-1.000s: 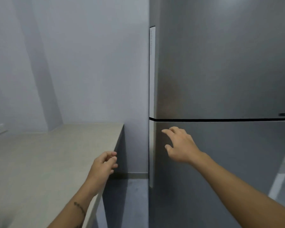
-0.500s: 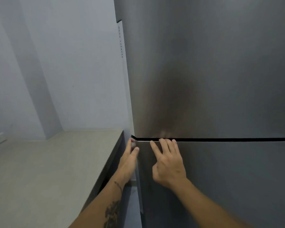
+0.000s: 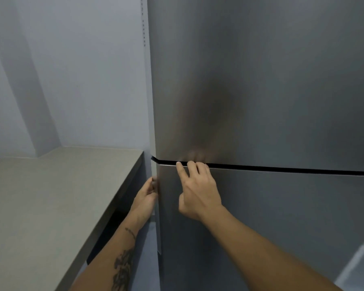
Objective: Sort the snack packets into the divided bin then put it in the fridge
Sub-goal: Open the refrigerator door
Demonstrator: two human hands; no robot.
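Note:
A tall steel fridge (image 3: pixel 271 91) fills the right side of the head view, with a dark gap between its upper door and its lower door (image 3: pixel 282 217). My left hand (image 3: pixel 145 198) curls its fingers around the left edge of the lower door, just below the gap. My right hand (image 3: pixel 198 190) lies on the front of the lower door with its fingertips hooked into the gap at the door's top edge. The lower door looks closed or barely cracked. No snack packets and no divided bin are in view.
A beige countertop (image 3: pixel 51 196) runs along the left, its dark front edge close to the fridge's side. A narrow gap of floor (image 3: pixel 147 259) separates them. A pale wall (image 3: pixel 72 70) stands behind the counter.
My view has come closer to the fridge. My left hand left the counter edge, reached the door's top left corner, then slid a little down its side edge. My right hand's fingertips reached the gap.

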